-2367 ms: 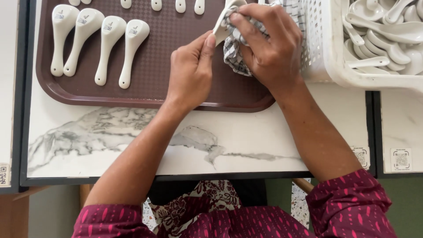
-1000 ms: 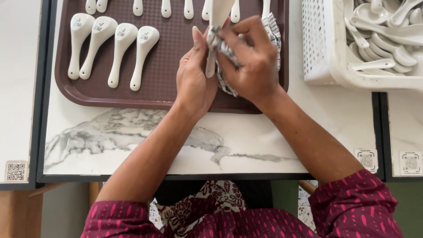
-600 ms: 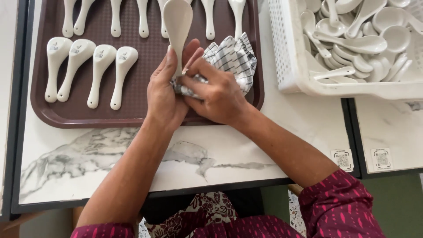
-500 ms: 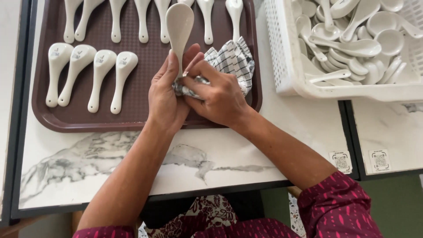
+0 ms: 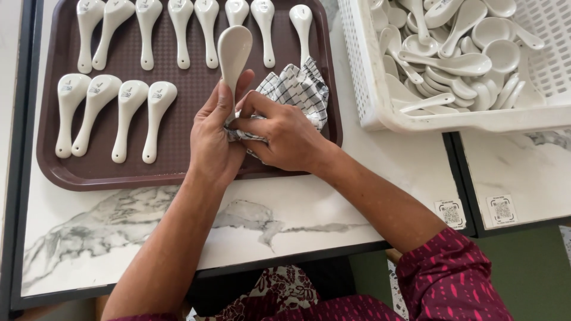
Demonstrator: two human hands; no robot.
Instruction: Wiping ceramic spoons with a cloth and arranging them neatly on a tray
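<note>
Head view: the left hand [image 5: 213,139] is closed around the handle of a white ceramic soup spoon [image 5: 233,53], whose bowl stands up toward twelve o'clock, clear of the fingers; held this way the handle end is offered to the cloth. The right hand [image 5: 284,137], at three o'clock of the left, is pinched shut on a checked cloth [image 5: 294,92], thumb and fingers pressing the cloth about the spoon's handle where it leaves the left fist; the loose part of the cloth bunches up toward one o'clock, over the tray's right edge. Both hands hang above the brown tray [image 5: 190,166], near its lower right corner, so the spoon sits over the tray, not on it.

On the tray lie two lines of like spoons, bowls up and handles toward six o'clock: an upper row [image 5: 178,30] along the far edge and a short row of four [image 5: 107,113] at nine o'clock of the hands; set apart, not touching, seemingly to keep them sorted. At two o'clock a white perforated basket [image 5: 380,113] holds a loose heap of more spoons [image 5: 458,59]. All rests on a marble-patterned table [image 5: 267,226].
</note>
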